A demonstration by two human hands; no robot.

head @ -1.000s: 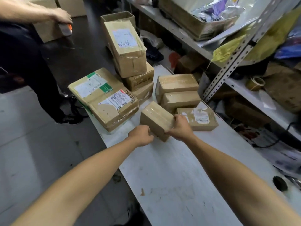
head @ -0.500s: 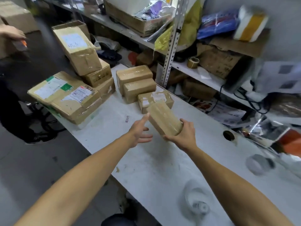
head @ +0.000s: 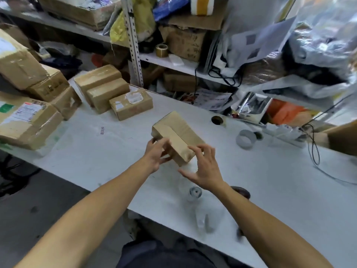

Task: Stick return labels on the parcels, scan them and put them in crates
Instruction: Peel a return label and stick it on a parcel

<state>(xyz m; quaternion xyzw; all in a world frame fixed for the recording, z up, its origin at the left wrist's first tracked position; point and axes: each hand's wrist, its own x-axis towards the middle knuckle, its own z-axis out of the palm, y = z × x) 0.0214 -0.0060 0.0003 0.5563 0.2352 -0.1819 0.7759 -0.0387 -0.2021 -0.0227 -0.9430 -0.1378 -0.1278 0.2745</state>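
Parcel (head: 176, 136) at mid-bench (head: 270, 180), between my hands.
My left hand (head: 156, 155) grips its near left corner with curled fingers; my right hand (head: 202, 167) hovers just beside it, fingers spread, holding nothing.

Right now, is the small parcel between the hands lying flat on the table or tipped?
Tipped. The small parcel leans at an angle, the left hand gripping its near end; the right hand is open beside it.

Brown cardboard parcel (head: 178, 135) wrapped in glossy clear tape; matt white desk (head: 270, 190), scuffed; perforated grey metal shelf post (head: 134, 41).
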